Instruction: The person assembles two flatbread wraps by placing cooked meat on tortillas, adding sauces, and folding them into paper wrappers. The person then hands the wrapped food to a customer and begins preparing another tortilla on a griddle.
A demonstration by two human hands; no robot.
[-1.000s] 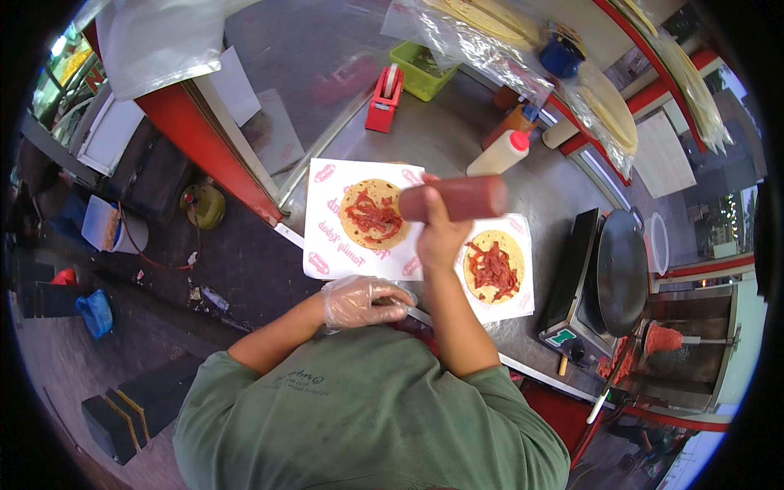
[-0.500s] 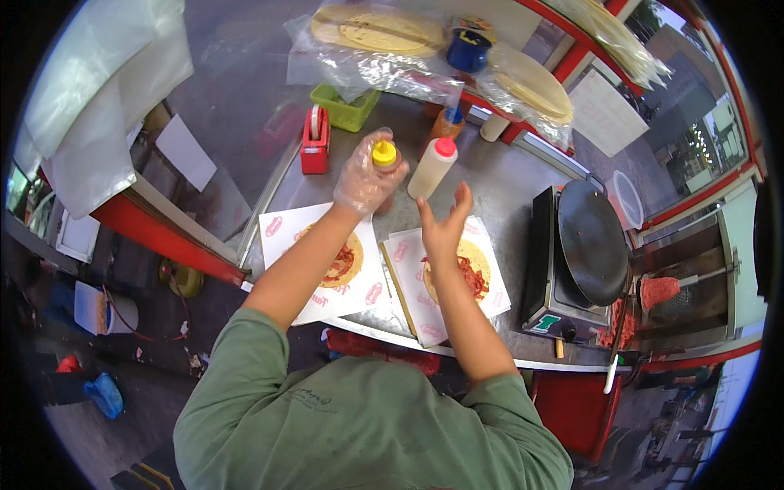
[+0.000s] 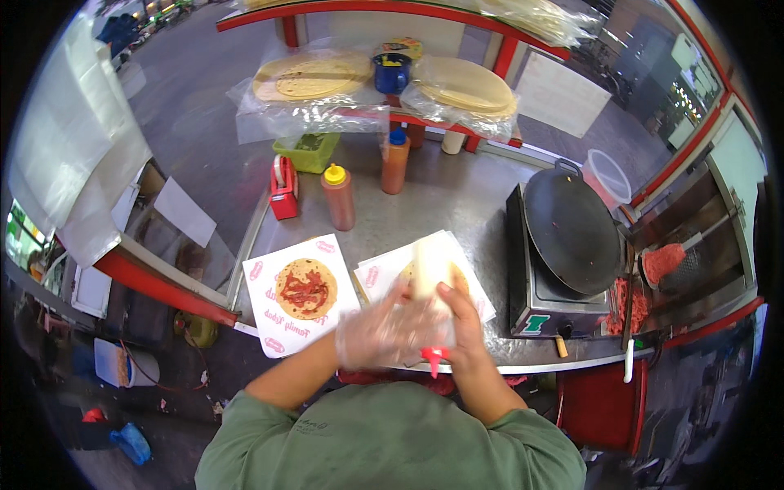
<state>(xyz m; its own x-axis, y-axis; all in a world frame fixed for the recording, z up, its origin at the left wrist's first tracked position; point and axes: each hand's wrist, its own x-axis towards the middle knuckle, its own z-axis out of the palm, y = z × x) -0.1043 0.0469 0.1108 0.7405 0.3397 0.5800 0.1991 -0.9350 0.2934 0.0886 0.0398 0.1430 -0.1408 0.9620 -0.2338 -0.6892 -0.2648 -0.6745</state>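
Observation:
A cream-coloured squeeze bottle (image 3: pixel 430 265) with a red cap is held upside down, its nozzle pointing toward me. My right hand (image 3: pixel 468 322) is closed around its side. My left hand (image 3: pixel 384 331), in a clear plastic glove, is beside or against the bottle; motion smears its fingers. Left of my hands, a flatbread (image 3: pixel 306 290) topped with red sauce lies on printed white paper (image 3: pixel 273 335). A second flatbread (image 3: pixel 460 278) on a stack of papers (image 3: pixel 376 273) is mostly hidden by the bottle and my hands.
A yellow-capped sauce bottle (image 3: pixel 339 200), a blue-capped one (image 3: pixel 394 163), a red tape dispenser (image 3: pixel 284 192) and a green basket (image 3: pixel 314 153) stand farther back. At right, a dark pan (image 3: pixel 572 233) sits on a stove (image 3: pixel 523 306). Bagged flatbreads (image 3: pixel 465 86) rest on the shelf.
My left hand has let go of the yellow-capped bottle, which now stands on the counter. The cream bottle has been picked up, brought toward me and turned over in my right hand.

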